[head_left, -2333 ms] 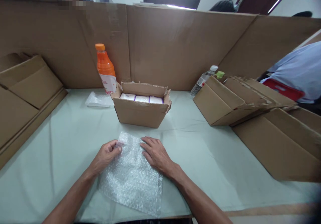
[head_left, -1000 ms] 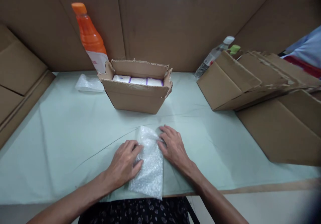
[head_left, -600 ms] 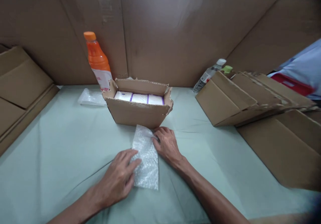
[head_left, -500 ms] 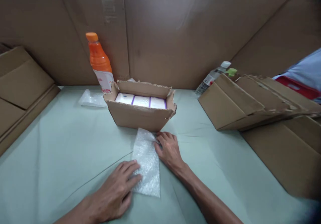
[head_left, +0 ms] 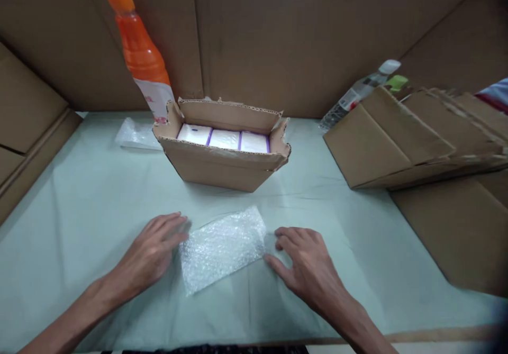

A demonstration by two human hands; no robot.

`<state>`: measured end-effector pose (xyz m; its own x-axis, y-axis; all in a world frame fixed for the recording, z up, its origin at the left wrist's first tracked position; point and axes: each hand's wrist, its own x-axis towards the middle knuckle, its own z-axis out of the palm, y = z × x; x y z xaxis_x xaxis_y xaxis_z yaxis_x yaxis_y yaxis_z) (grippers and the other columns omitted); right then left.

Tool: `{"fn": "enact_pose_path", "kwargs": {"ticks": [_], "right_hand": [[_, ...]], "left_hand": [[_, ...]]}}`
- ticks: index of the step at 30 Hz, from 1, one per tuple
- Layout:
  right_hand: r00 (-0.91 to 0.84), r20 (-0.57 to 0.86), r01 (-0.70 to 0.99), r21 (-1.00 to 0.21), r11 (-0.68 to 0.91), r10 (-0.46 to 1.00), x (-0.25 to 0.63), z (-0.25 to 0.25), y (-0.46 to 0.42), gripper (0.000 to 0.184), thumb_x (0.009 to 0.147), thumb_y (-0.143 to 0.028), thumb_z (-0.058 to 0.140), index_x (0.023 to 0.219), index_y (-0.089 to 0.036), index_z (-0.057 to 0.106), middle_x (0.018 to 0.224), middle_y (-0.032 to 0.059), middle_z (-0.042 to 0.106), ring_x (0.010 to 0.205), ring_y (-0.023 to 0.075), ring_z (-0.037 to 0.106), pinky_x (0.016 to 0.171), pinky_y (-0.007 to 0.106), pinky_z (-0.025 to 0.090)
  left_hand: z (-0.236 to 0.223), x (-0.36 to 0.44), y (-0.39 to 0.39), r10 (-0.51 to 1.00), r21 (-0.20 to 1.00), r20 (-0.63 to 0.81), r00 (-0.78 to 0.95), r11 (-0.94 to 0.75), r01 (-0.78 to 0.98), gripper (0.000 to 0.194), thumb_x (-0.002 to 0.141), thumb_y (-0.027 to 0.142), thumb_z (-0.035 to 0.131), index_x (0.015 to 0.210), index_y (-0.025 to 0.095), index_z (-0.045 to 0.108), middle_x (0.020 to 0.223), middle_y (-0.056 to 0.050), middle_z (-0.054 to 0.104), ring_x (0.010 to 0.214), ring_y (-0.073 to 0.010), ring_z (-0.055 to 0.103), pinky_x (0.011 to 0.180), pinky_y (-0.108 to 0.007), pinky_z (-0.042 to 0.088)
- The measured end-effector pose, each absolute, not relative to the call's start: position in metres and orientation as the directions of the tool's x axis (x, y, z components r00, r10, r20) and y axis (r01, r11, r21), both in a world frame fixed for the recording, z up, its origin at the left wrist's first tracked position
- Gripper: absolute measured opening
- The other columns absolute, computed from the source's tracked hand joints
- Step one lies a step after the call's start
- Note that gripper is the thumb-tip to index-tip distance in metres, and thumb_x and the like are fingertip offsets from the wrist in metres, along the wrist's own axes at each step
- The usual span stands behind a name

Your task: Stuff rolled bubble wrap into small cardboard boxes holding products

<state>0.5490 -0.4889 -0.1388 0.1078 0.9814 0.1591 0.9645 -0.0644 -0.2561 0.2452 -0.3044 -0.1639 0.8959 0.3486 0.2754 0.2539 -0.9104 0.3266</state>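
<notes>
A flat, clear bubble-wrap bag (head_left: 224, 249) lies slightly slanted on the pale green cloth in front of me. At its left edge is my left hand (head_left: 156, 245), fingers apart, thumb side close to or touching the plastic. My right hand (head_left: 304, 256) rests by the bag's right end, fingers spread and thumb near its corner. Neither hand grips anything. Just beyond the bag stands an open cardboard box (head_left: 218, 166) with torn rims. Three white packs with purple edges (head_left: 225, 139) fill it side by side.
An orange bottle (head_left: 145, 60) stands behind the box, beside another piece of bubble wrap (head_left: 137, 134). To the right are stacked cardboard boxes (head_left: 369, 142) and a clear bottle (head_left: 359, 97). A folded carton (head_left: 29, 110) sits left. Cardboard walls (head_left: 297, 47) close off the back.
The bubble-wrap bag has turned from lengthwise to crosswise. My hands have moved apart to its two ends, and the camera has tilted downward.
</notes>
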Motion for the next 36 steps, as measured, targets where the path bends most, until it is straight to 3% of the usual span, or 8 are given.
{"fn": "enact_pose_path", "kwargs": {"ticks": [4,10,14,17,20,22,27,36], "right_hand": [[0.135,0.298,0.961,-0.271,-0.052,0.945,0.528,-0.129,-0.483,0.015,0.095,-0.028,0.059,0.099,-0.015,0.066,0.107,0.0121,0.071,0.099,0.0279,0.062,0.087,0.043,0.042],[-0.232,0.155,0.895,-0.353,0.273,0.96,0.505,-0.161,-0.449,0.019,0.092,-0.025,0.063,0.11,-0.019,0.067,0.13,0.0102,0.065,0.119,0.0289,0.057,0.094,0.045,0.044],[0.054,0.249,0.904,-0.423,0.058,0.967,0.539,-0.168,-0.461,0.019,0.099,-0.026,0.052,0.103,-0.019,0.069,0.117,0.0102,0.071,0.111,0.0264,0.062,0.093,0.044,0.045],[0.201,0.278,0.929,-0.358,-0.093,0.939,0.555,-0.171,-0.467,0.023,0.097,-0.03,0.054,0.11,-0.017,0.068,0.12,0.0139,0.069,0.112,0.0303,0.061,0.091,0.046,0.046],[0.194,0.255,0.94,-0.323,-0.106,0.947,0.544,-0.181,-0.462,0.018,0.091,-0.027,0.062,0.104,-0.016,0.068,0.125,0.0163,0.066,0.114,0.0337,0.06,0.09,0.048,0.047],[0.14,0.295,0.926,-0.377,-0.02,0.945,0.532,-0.185,-0.459,0.008,0.089,-0.021,0.061,0.094,-0.017,0.066,0.114,0.0139,0.071,0.106,0.0305,0.064,0.087,0.045,0.049],[0.21,0.488,0.825,-0.554,0.114,0.847,0.528,-0.136,-0.46,0.007,0.093,-0.023,0.059,0.099,-0.021,0.062,0.09,0.0037,0.073,0.074,0.0178,0.067,0.069,0.03,0.053],[0.215,0.669,0.933,-0.355,0.052,0.711,0.58,-0.007,-0.361,0.015,0.087,-0.031,0.058,0.093,-0.018,0.065,0.089,0.0019,0.067,0.082,0.0173,0.061,0.078,0.031,0.047]], "left_hand": [[-0.157,0.255,-0.323,0.388,0.409,0.3,0.871,-0.878,0.25,0.043,0.082,-0.003,0.048,0.118,0.018,0.06,0.123,-0.012,0.064,0.117,-0.0265,0.056,0.094,-0.043,0.05],[-0.171,0.28,-0.356,0.338,0.418,0.193,0.921,-0.878,0.235,0.03,0.086,0.003,0.048,0.106,0.019,0.066,0.113,-0.01,0.067,0.107,-0.027,0.059,0.089,-0.044,0.052],[-0.18,0.254,-0.351,0.488,0.446,0.289,0.823,-0.83,0.335,0.031,0.091,0.01,0.051,0.118,0.021,0.062,0.126,-0.011,0.063,0.12,-0.0271,0.055,0.098,-0.044,0.049],[-0.191,0.243,-0.353,0.656,0.357,0.342,0.673,-0.753,0.552,0.033,0.09,0.028,0.059,0.121,0.017,0.06,0.129,-0.018,0.06,0.122,-0.0361,0.054,0.097,-0.055,0.047],[-0.199,0.255,-0.362,0.7,0.361,0.332,0.632,-0.713,0.601,0.019,0.087,0.03,0.06,0.1,0.017,0.065,0.13,-0.019,0.061,0.126,-0.0403,0.052,0.098,-0.059,0.046],[-0.196,0.267,-0.368,0.71,0.46,0.327,0.624,-0.696,0.551,0.008,0.086,0.023,0.056,0.085,0.019,0.063,0.123,-0.014,0.066,0.12,-0.0346,0.058,0.095,-0.052,0.05],[-0.145,0.274,-0.354,0.801,0.697,0.297,0.521,-0.554,0.455,0.007,0.086,0.02,0.056,0.089,0.022,0.062,0.079,0.002,0.07,0.069,-0.0151,0.067,0.061,-0.024,0.053],[-0.012,0.329,-0.222,0.62,0.46,0.681,0.388,-0.776,0.432,0.019,0.086,0.024,0.063,0.101,0.015,0.068,0.097,-0.001,0.069,0.083,-0.0129,0.059,0.081,-0.025,0.046]]}}
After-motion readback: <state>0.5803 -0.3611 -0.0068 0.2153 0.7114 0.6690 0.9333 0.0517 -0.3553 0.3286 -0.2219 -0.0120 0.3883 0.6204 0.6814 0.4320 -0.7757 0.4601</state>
